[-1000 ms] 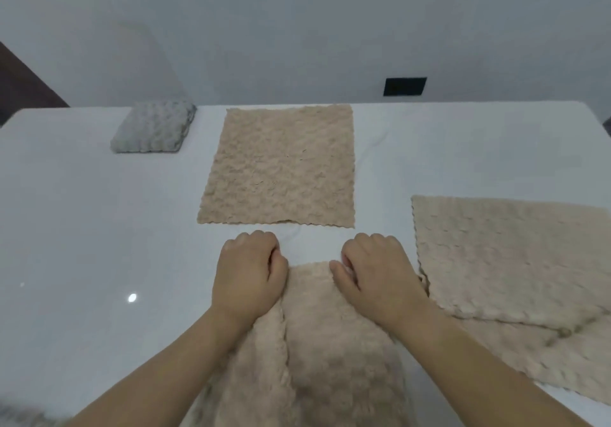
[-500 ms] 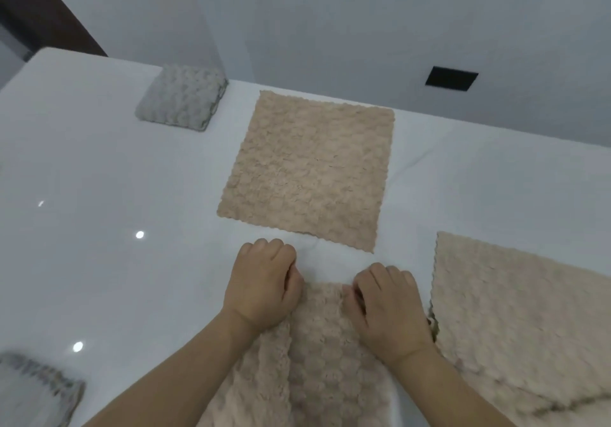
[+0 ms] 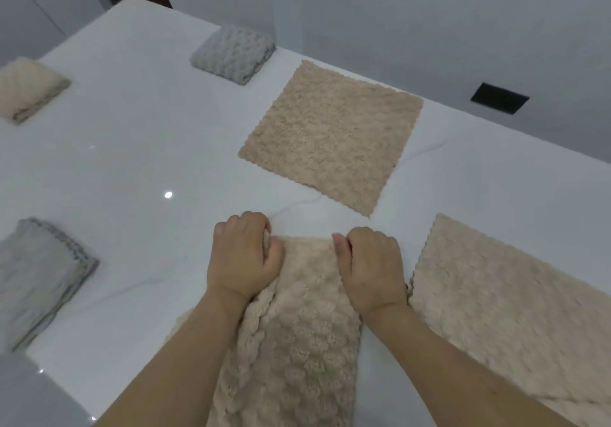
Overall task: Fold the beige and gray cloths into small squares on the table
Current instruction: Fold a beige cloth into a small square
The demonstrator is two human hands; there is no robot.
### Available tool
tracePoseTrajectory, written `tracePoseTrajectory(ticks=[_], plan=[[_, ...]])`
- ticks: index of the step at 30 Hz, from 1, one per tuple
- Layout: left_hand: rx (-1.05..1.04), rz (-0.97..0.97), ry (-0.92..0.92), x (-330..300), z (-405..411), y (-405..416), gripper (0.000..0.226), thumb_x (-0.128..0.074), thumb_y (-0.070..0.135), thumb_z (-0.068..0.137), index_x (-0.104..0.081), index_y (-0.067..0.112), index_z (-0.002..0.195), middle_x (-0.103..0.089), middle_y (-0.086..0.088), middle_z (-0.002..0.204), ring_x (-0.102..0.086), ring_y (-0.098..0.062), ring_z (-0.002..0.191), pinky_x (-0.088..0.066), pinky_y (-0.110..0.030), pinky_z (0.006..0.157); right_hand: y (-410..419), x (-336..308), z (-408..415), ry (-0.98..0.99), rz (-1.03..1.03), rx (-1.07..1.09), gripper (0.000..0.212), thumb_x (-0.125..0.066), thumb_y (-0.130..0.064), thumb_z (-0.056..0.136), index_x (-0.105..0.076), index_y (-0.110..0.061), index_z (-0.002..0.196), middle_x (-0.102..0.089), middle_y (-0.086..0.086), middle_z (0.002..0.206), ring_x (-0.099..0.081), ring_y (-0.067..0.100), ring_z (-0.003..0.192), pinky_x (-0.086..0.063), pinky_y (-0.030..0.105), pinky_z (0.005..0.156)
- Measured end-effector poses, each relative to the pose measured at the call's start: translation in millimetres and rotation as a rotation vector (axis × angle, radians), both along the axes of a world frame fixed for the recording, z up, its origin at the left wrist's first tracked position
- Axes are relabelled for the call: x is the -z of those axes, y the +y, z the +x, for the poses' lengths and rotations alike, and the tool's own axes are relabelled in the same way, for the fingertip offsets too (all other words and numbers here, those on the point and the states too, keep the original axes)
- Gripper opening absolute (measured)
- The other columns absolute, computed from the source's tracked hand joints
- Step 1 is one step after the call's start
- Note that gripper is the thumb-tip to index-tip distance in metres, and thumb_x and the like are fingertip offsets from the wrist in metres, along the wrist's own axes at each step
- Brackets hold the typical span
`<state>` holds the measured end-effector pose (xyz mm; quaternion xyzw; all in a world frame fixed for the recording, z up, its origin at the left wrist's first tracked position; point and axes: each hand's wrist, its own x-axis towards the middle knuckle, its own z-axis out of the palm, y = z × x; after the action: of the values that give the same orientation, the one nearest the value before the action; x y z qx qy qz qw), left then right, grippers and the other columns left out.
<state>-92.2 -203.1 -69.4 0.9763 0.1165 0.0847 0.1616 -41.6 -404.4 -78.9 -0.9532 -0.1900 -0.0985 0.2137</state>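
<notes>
A beige cloth (image 3: 297, 334) lies folded into a long strip at the near edge of the white table (image 3: 139, 162). My left hand (image 3: 243, 256) grips its far left corner and my right hand (image 3: 372, 266) grips its far right corner, fingers curled over the edge. Another beige cloth (image 3: 332, 137) lies flat and unfolded beyond my hands. A third beige cloth (image 3: 509, 307) lies spread at the right, its near corner turned over. A gray cloth (image 3: 233, 53) folded into a small square sits at the far edge.
A folded gray cloth (image 3: 41, 278) lies at the near left and a folded beige square (image 3: 28, 87) at the far left. A dark wall outlet (image 3: 499, 97) sits behind the table. Gray walls bound the far side.
The view has swung left and down, bringing the folded cloths at the left into sight. Both hands keep their grip on the strip's far corners, a little farther apart than before.
</notes>
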Motion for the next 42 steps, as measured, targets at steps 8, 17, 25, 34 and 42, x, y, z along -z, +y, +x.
tracePoseTrajectory(ticks=[8, 17, 25, 34, 42], plan=[[-0.054, 0.018, -0.054, 0.9, 0.3, 1.7, 0.016, -0.043, 0.03, 0.081, -0.046, 0.017, 0.072, -0.041, 0.004, 0.062, -0.04, -0.021, 0.06, -0.035, -0.038, 0.064, 2.0, -0.6, -1.1, 0.051, 0.002, -0.022, 0.037, -0.032, -0.043, 0.101, -0.044, -0.02, 0.074, -0.044, -0.005, 0.054, -0.039, 0.019, 0.048, -0.036, 0.036, 0.058], [-0.129, 0.091, -0.089, 2.9, -3.1, -1.0, 0.028, -0.035, 0.037, 0.083, -0.043, 0.014, 0.068, -0.043, 0.001, 0.06, -0.04, -0.024, 0.059, -0.033, -0.038, 0.063, 0.8, -4.2, -6.9, 0.101, -0.023, -0.044, 0.021, -0.037, -0.034, 0.087, -0.052, -0.019, 0.083, -0.05, -0.006, 0.06, -0.047, 0.019, 0.057, -0.039, 0.038, 0.072], [-0.25, 0.172, -0.077, 6.0, -1.6, 1.0, 0.036, -0.023, 0.037, 0.087, -0.031, 0.016, 0.058, -0.032, 0.002, 0.057, -0.037, -0.027, 0.058, -0.026, -0.035, 0.062, 1.4, -4.8, -3.5, 0.086, -0.044, -0.026, 0.01, -0.05, -0.022, 0.078, -0.044, -0.016, 0.073, -0.044, -0.002, 0.064, -0.042, 0.022, 0.058, -0.035, 0.036, 0.063], [-0.193, 0.083, -0.076, 7.6, 1.7, 6.0, 0.036, -0.03, 0.033, 0.081, -0.023, 0.019, 0.049, -0.029, 0.002, 0.056, -0.038, -0.027, 0.062, -0.029, -0.036, 0.064, 2.1, -7.8, -6.9, 0.084, -0.048, -0.018, 0.008, -0.051, -0.02, 0.082, -0.048, -0.014, 0.077, -0.045, -0.004, 0.054, -0.04, 0.021, 0.051, -0.032, 0.035, 0.063], [-0.163, -0.011, -0.014, 10.4, 5.3, 13.1, 0.033, -0.031, 0.03, 0.082, -0.03, 0.016, 0.052, -0.039, 0.001, 0.059, -0.045, -0.028, 0.071, -0.038, -0.041, 0.075, 1.6, -12.6, -8.5, 0.209, 0.075, 0.016, 0.008, -0.048, -0.021, 0.086, -0.054, -0.02, 0.082, -0.053, -0.005, 0.055, -0.05, 0.016, 0.055, -0.035, 0.032, 0.065]])
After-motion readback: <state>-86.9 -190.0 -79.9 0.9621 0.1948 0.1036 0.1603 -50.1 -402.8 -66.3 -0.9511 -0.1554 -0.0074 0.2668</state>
